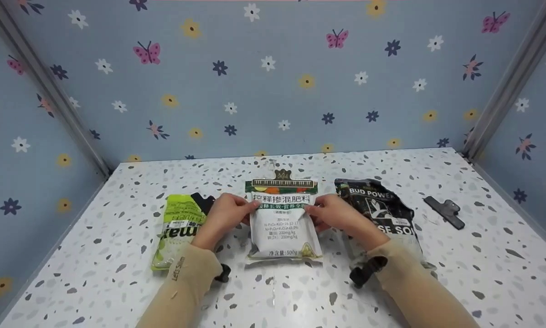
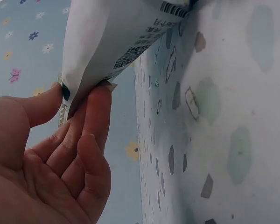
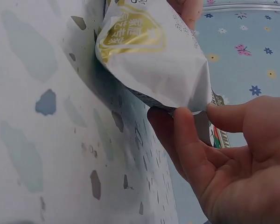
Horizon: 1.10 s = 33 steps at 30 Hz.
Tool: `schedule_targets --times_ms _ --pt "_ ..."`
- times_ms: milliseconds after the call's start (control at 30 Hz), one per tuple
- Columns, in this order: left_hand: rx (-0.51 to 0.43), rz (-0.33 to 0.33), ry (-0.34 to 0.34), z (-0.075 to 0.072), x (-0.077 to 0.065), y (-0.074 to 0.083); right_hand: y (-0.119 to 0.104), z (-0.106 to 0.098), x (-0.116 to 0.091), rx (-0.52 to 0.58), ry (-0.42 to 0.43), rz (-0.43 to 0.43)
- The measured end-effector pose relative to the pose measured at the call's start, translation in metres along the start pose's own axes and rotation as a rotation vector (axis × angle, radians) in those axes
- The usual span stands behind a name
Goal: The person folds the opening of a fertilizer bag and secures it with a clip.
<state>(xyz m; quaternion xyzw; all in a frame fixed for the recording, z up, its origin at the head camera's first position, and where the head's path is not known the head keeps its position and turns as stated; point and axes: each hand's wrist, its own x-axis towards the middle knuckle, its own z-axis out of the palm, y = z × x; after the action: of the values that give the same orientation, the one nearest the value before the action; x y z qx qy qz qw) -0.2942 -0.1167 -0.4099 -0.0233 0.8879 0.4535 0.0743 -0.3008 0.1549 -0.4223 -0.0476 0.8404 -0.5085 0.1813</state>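
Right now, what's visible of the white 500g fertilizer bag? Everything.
White fertilizer bag: plump, apparently plastic film, Chinese print, green band, gold emblem at lower right, colourful top strip. A piano-key-patterned clip sits across its top edge. A barcode and QR code show underneath. It's between the green bag and black BUD POWER bag; left hand and right hand pinch its side edges, raised off the tabletop.
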Motion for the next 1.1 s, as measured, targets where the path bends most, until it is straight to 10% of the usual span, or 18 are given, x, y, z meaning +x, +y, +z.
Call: schedule_targets --times_ms 667,1100 --pt "0.204 -0.011 -0.006 0.009 0.002 -0.012 0.002 0.005 -0.006 -0.254 -0.052 -0.053" --pt "0.057 -0.056 0.056 -0.015 -0.005 -0.002 -0.001 -0.005 -0.010 -0.315 -0.040 -0.086"
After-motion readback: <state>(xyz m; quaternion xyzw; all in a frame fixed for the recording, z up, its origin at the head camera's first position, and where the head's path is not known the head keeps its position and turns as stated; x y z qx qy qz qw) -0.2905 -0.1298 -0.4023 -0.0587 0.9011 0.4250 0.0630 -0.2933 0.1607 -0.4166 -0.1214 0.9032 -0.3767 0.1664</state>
